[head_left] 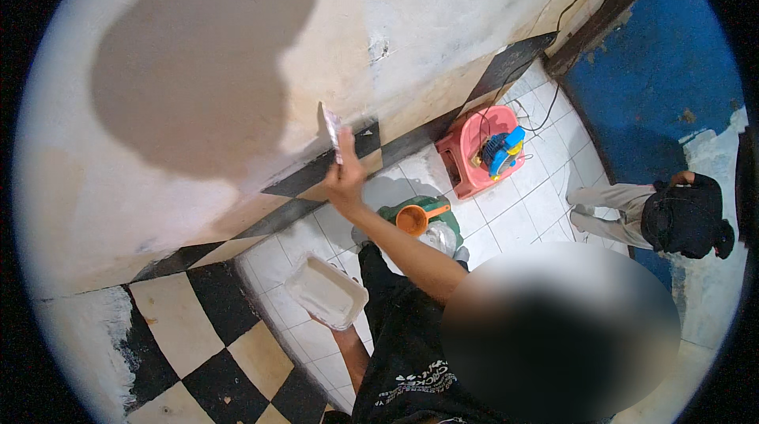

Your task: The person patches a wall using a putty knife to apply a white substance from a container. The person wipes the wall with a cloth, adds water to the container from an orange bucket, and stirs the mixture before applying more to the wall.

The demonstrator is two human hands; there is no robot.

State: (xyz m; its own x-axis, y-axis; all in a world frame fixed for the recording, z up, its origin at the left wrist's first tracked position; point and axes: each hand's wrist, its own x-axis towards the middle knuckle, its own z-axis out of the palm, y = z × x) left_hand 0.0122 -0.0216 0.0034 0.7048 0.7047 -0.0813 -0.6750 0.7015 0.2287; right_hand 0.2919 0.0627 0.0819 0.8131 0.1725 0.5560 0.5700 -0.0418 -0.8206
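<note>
Going left to right, we've got black and cream tiles [190,321] out beyond the left hand. Left hand [327,324] has the shallow tray [353,311] from below, at its near edge; most of the fingers are hidden underneath, so we can't tell how far they're curled. Tray looks like thin plastic with a pale smear inside: we'd guess light, a bit flexy, slick if paste gets on the rim. Best hold is palm under the base, thumb on the outer wall, level so nothing slides out

Scraper [333,125] sits up and ahead of the tray, pinched in the right hand [346,179], fingers closed round its lower part, blade end up at the wall [340,45]. Can't tell if the edge touches. Likely light and stiff along its length, maybe springy at the blade; we'd grip low, clear of the edge, handle wiped dry

Right of the right hand, by the feet: green tub [389,211], orange dipper [411,220], clear bag [439,235]. Farther right, pink stool [455,157] with a blue-yellow machine [500,154] on it, then another person [686,217], well apart from both hands
</note>
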